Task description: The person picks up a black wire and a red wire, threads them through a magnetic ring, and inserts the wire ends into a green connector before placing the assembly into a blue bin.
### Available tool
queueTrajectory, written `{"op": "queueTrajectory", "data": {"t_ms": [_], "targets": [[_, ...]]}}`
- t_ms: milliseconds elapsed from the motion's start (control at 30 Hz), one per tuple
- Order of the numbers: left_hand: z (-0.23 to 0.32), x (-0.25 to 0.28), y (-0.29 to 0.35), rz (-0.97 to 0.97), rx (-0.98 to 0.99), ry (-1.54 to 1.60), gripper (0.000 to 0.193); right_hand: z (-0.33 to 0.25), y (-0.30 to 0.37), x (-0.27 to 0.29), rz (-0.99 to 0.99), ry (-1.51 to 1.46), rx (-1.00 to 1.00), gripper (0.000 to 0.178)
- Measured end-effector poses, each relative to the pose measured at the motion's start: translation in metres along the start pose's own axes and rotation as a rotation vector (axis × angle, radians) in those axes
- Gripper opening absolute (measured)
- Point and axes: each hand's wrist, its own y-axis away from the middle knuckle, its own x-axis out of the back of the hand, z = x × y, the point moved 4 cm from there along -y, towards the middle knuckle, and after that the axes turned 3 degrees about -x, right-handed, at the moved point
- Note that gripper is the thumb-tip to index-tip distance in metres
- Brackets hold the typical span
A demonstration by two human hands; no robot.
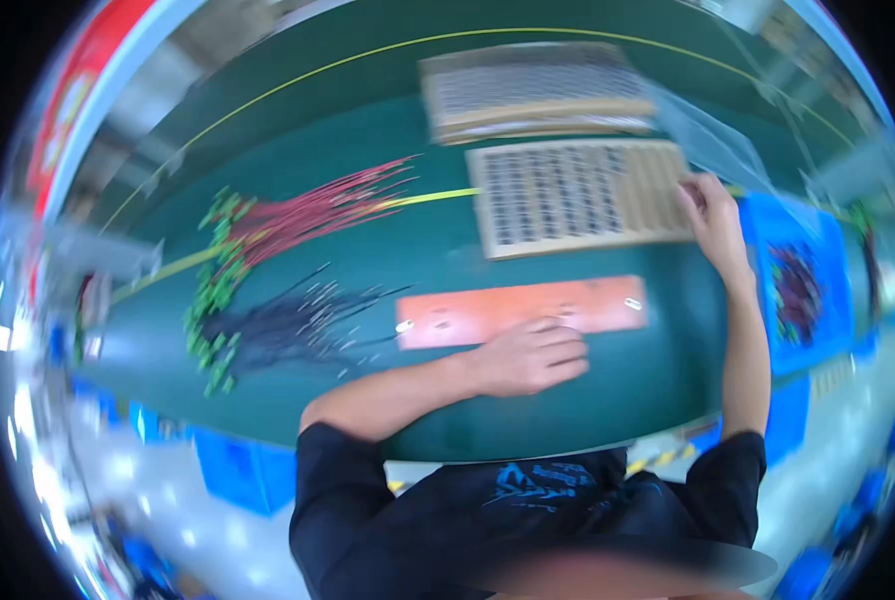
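My left hand rests at the front edge of a flat orange board, its fingers curled in; whatever they may hold is hidden. Small metal-looking fittings sit at both ends of the board. Up at the right edge of a shallow tan tray, my right hand has thumb and fingers drawn together, and anything between them is too small to make out. Small dark pieces in rows fill the tray's left and middle; its right part looks plain tan.
Bundles of red wires and black wires with green ends lie on the left of the green table. Behind the tray is a stack of similar trays, with clear plastic sheeting beside it. A blue bin holding dark red pieces stands right.
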Motion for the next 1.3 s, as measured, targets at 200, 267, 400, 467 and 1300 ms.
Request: {"op": "queueTrajectory", "data": {"t_ms": [200, 267, 400, 467, 1300], "targets": [[0.057, 0.049, 0.025, 0.085, 0.065, -0.205, 0.021, -0.05, -0.012, -0.083, -0.04, -0.058, 0.001, 0.022], [0.069, 0.078, 0.043, 0.072, 0.143, -0.261, 0.019, -0.053, -0.007, -0.083, 0.007, -0.004, 0.062, 0.023], [0.024, 0.161, 0.103, 0.054, 0.576, -0.618, 0.026, -0.048, 0.001, -0.063, 0.022, -0.029, 0.069, 0.021], [-0.012, 0.2, 0.144, -0.011, 0.728, -0.801, 0.028, -0.04, 0.003, -0.055, 0.067, 0.046, 0.105, 0.021], [-0.009, 0.301, 0.259, -0.055, 1.047, -0.641, 0.017, -0.03, 0.006, -0.073, -0.039, -0.072, 0.031, 0.023]]}}
